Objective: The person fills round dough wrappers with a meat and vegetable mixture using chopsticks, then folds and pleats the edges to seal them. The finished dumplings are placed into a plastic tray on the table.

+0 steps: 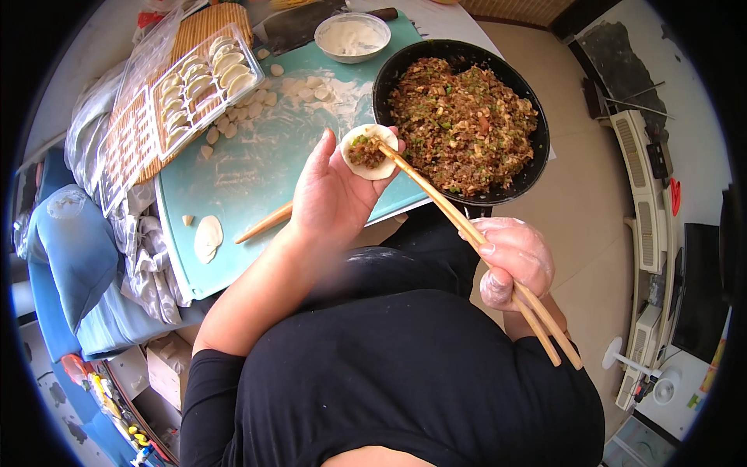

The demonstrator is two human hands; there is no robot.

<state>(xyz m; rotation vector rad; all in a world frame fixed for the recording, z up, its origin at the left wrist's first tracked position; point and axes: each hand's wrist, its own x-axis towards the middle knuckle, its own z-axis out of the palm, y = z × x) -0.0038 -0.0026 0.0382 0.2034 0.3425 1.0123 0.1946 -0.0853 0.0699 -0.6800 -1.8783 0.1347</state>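
Item: dough wrapper [386, 166], one, round, pale and thin, with a smooth bare rim; laid open, unfolded
Contents: a mound of filling [362, 156], brown with green bits, lying left of the wrapper's middle
Location: on the left hand [336, 187], raised over the near edge of the surface [461, 22], just left of the black pan [538, 148]
Left hand: palm turned up, fingers extended beneath the wrapper and supporting it, thumb upright and apart from the dough; forearm slanting up from the lower left
Right hand: one [520, 257], flour-dusted, fingers curled round and grasping a pair of wooden chopsticks [437, 196]; held lower than the left and beyond the near edge, chopsticks slanting up to the left, tips at the filling, thick ends toward the lower right
Also on the surface: green board [272, 167], with a rolling pin [264, 223] and flat wrappers [208, 239] by its near left corner; dough pieces [311, 89] toward the far edge; plastic tray [159, 148] of folded dumplings [232, 74] at the far left corner
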